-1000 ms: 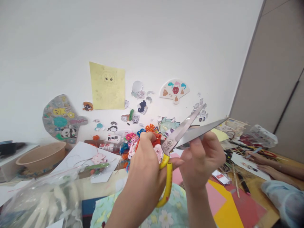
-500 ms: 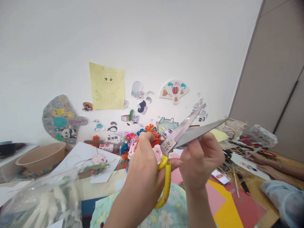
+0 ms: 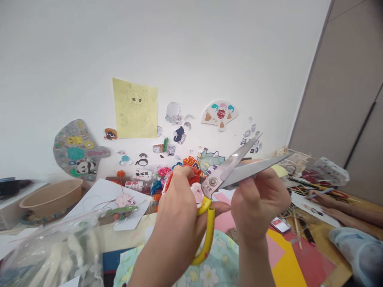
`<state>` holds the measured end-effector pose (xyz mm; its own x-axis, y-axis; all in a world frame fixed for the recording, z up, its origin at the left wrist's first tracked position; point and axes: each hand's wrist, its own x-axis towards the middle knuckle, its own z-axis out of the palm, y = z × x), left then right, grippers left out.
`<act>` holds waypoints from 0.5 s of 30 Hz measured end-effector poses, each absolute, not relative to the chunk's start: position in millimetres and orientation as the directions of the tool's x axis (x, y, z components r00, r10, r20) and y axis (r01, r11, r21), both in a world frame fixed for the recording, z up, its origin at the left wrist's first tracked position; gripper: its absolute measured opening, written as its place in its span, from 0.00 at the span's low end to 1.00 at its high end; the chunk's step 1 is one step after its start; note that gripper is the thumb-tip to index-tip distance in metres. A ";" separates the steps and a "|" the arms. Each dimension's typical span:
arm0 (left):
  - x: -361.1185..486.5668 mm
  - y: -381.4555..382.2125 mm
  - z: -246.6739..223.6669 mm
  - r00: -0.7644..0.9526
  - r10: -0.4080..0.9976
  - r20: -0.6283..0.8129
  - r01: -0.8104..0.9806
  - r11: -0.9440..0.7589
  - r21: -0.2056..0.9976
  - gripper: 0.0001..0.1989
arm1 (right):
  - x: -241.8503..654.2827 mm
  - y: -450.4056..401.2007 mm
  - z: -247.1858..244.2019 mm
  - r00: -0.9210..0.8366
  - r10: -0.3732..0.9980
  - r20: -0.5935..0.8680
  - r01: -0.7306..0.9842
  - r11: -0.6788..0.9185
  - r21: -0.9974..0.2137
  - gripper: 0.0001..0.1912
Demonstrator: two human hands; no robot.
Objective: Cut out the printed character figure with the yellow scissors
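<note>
Yellow-handled scissors (image 3: pixel 213 181) are held up in front of me, their blades spread and pointing to the upper right. My left hand (image 3: pixel 179 207) is wrapped round a bundle of red and pale pink material (image 3: pixel 196 191) beside the yellow handles. Its fingers are partly hidden, and one finger or thumb shows behind the handles. On the right, my right hand (image 3: pixel 257 199) has its fingers curled at the lower blade, with the thumb against it. Whether it pinches the blade or something thin there cannot be made out.
Behind my hands lie colourful flower shapes (image 3: pixel 164 172). A tan bowl (image 3: pixel 52 195) and a clear plastic bag (image 3: pixel 56 255) are at left. Yellow card (image 3: pixel 287 259), a phone (image 3: pixel 280 225) and sticks lie at right, near another person's hands (image 3: pixel 332 207). Stickers cover part of the wall.
My right hand has shifted slightly to the right along the blade. The scissors and my left hand have moved only a little, and the blades remain apart.
</note>
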<state>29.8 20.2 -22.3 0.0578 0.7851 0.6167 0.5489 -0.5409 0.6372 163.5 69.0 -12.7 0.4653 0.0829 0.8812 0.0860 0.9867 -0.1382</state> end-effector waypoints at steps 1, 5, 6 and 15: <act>29.6 19.9 -22.2 0.061 0.783 0.619 0.548 -0.545 0.635 0.22 | 163.9 68.9 -12.6 0.462 0.073 0.884 0.083 0.989 -0.125 0.04; 28.6 18.9 -23.0 0.070 0.769 0.636 0.549 -0.562 0.619 0.23 | 166.0 67.6 -12.4 0.447 0.069 0.892 0.093 0.988 -0.123 0.03; 28.3 18.7 -23.4 0.070 0.761 0.644 0.555 -0.567 0.609 0.24 | 166.5 67.0 -12.3 0.443 0.074 0.893 0.100 0.986 -0.131 0.04; 26.2 19.1 -23.6 0.086 0.733 0.675 0.596 -0.581 0.554 0.26 | 168.4 67.2 -11.6 0.425 0.047 0.904 0.111 0.988 -0.104 0.02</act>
